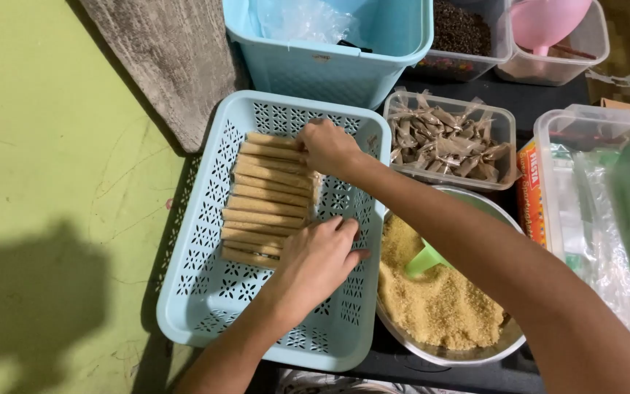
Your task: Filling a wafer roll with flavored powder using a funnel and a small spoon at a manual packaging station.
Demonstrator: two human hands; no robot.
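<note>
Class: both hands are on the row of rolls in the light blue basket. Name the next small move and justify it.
Probably press the left hand and right hand inward to square the rolls: their ends look uneven, and both hands already bracket the row in the basket.

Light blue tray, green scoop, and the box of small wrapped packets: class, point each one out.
Light blue tray (205,295), head view, bare perforated floor.
Green scoop (426,257), head view, its bowl.
Box of wrapped packets (506,117), head view, right rim.

Bright, even overhead light; a dark soft shadow falls on the green floor (45,182); focus sharp throughout.
</note>
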